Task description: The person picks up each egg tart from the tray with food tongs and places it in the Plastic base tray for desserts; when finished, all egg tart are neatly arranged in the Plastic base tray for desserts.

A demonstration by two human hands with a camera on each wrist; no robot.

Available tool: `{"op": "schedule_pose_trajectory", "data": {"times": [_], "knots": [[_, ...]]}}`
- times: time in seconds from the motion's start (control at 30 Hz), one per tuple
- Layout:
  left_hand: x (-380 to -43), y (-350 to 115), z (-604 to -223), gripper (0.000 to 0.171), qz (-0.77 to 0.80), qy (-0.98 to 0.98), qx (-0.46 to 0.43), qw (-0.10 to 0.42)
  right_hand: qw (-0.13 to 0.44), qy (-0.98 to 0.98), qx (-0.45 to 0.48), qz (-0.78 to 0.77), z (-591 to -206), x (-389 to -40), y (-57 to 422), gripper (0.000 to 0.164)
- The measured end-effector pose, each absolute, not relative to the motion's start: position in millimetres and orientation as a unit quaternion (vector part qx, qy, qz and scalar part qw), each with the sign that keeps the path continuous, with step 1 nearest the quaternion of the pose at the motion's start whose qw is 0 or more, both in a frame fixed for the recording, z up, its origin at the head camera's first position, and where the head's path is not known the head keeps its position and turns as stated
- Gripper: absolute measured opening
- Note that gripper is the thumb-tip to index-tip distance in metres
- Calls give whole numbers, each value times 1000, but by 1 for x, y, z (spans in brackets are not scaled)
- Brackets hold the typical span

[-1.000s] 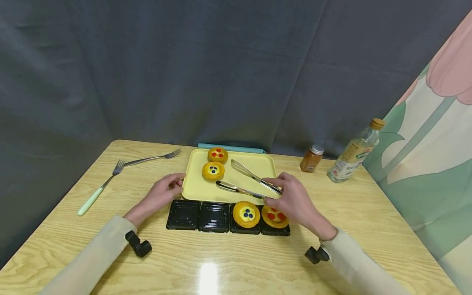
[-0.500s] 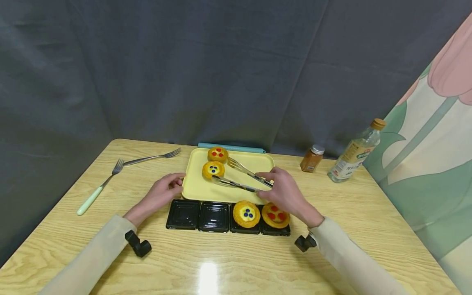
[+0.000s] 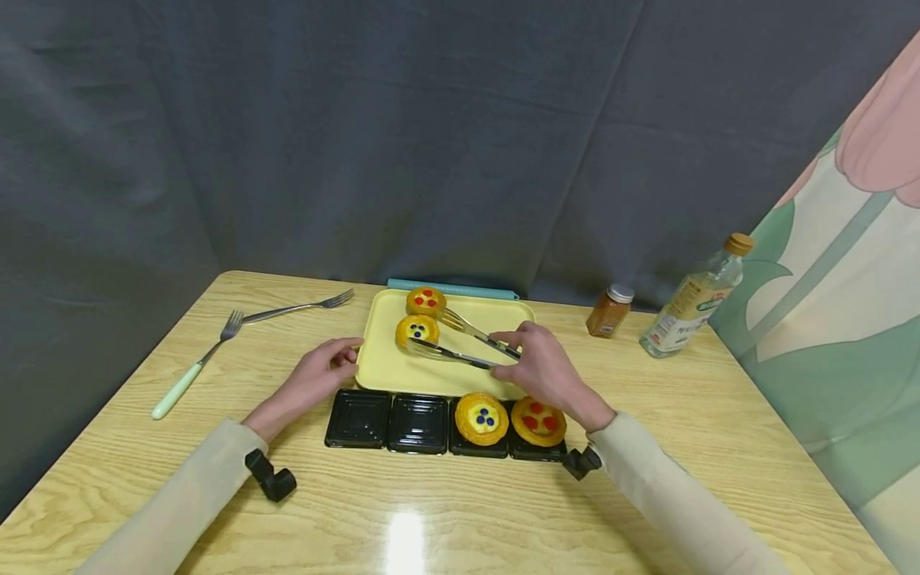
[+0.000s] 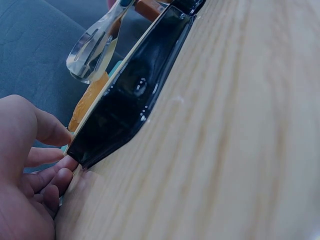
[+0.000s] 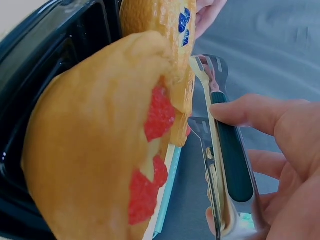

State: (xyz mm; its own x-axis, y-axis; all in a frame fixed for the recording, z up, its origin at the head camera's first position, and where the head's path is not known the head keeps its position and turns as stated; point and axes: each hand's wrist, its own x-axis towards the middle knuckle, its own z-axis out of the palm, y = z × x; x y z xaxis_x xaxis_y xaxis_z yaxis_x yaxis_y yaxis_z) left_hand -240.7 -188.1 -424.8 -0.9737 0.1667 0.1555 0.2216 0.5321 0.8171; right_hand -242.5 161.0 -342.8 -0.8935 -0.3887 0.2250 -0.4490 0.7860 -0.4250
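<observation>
Tongs (image 5: 232, 155) in right hand (image 3: 542, 363), wide grip

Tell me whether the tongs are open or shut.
Open. In the head view, the tongs in the right hand have their arms apart, the yellow tray showing between.

On the left of the wood-grained tabletop (image 3: 719, 407) lie a green-handled fork (image 3: 188, 377) and, its end just beside those tines, an all-metal fork (image 3: 302, 307). A long teal object (image 3: 453, 289) lies along the far edge; to its right stand a silver-lidded jar (image 3: 607, 313) and a clear, brown-capped bottle (image 3: 691, 302). Behind hangs a dark curtain (image 3: 402, 144), beside a flower-painted wall (image 3: 848, 335).
</observation>
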Motion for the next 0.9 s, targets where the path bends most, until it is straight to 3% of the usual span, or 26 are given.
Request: {"op": "schedule_pose_trajectory", "data": {"times": [0.9], "knots": [[-242,-189,-427,48,-477,-871,-111,28,62,-939,236,243,-346,-244,154,48]]}}
